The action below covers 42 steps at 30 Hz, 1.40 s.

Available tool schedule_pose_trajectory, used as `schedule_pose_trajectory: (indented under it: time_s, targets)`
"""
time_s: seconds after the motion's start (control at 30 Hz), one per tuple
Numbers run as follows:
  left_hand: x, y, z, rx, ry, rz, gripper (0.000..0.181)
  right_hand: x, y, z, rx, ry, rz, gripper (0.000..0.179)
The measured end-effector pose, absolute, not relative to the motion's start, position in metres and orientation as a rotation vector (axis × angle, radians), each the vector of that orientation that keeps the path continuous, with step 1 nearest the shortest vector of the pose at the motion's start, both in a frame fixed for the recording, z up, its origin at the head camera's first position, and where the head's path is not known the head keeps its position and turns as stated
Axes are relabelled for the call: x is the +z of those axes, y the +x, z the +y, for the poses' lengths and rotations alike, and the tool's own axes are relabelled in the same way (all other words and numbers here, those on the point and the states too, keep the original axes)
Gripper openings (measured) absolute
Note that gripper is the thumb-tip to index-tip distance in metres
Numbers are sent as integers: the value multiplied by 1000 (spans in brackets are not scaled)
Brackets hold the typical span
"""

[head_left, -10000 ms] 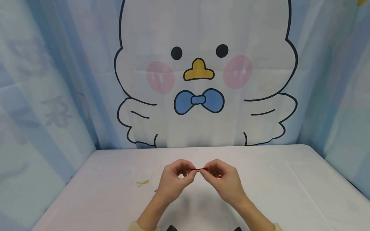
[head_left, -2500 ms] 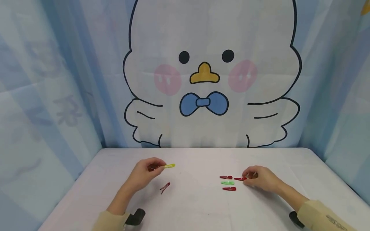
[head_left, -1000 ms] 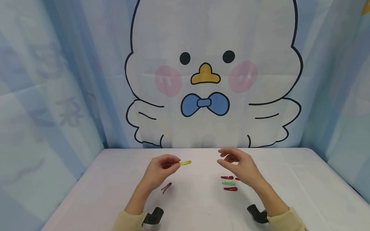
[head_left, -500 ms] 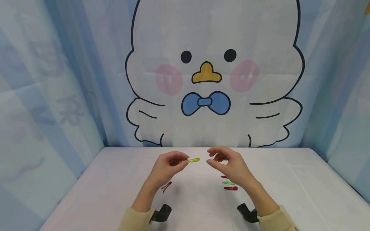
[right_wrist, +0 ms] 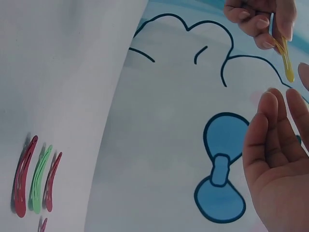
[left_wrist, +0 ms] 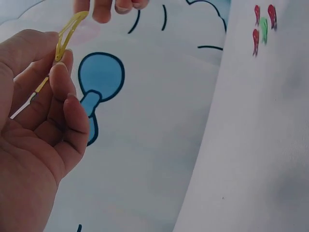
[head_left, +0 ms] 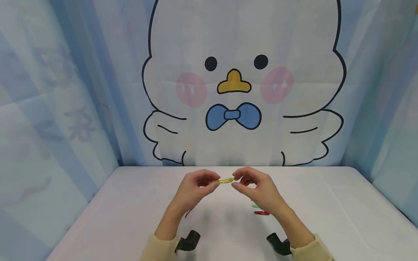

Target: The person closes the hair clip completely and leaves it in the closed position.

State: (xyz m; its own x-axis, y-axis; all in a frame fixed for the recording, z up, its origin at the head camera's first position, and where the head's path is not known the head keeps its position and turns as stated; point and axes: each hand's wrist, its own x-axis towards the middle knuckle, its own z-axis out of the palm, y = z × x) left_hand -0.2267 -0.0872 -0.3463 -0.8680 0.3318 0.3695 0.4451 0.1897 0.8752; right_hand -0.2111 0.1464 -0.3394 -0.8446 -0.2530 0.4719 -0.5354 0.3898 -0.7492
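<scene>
A yellow snap hair clip (head_left: pixel 225 181) is held above the table. The left hand (head_left: pixel 197 186) pinches one end of it between thumb and fingers; in the left wrist view a thin yellow and silver length (left_wrist: pixel 41 87) shows behind those fingers. Close to the clip's rounded end, the right hand (head_left: pixel 258 186) has thumb and fingers parted around it, with a small gap visible in the right wrist view. Below the right hand lie a green hair clip (right_wrist: pixel 41 179) and red hair clips (right_wrist: pixel 25 176), partly hidden by that arm in the head view.
A red hair clip (head_left: pixel 188 212) lies on the white table (head_left: pixel 326 217), half hidden behind the left forearm. Black wrist mounts (head_left: pixel 189 241) stick out at both cuffs. A curtain with a cartoon bird (head_left: pixel 233 145) hangs behind the table's far edge.
The right hand laid down a red clip at the right group, then moved left. The left hand brought the yellow clip rightward to the middle; both hands have now come together.
</scene>
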Motion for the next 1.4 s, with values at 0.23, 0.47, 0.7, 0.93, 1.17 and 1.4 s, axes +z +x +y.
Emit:
schedule_pose_trajectory:
  time_s: [0.23,0.47,0.7,0.93,1.17,1.4]
  targets:
    - [-345,-226,-85,-1767,-814,-2360,13,-341,-208,144,1454,719,-2347,21]
    - [-344,-224,-81,-1776,-829,-2354,14,-343,-208,143,1463,729,-2316,16]
    - [-346,-225,-76,-1777,-913,-2307,19,-344,-208,142,1499,737,-2244,11]
    - [-349,-224,-74,-1803,-886,-2294,21,-346,-209,142,1578,739,-2224,9]
    - [-352,-226,-74,-1840,-867,-2289,26,-346,-209,142,1641,745,-2228,6]
    - [-357,-228,-73,-1850,-865,-2251,22,-346,-209,141,1655,751,-2214,6]
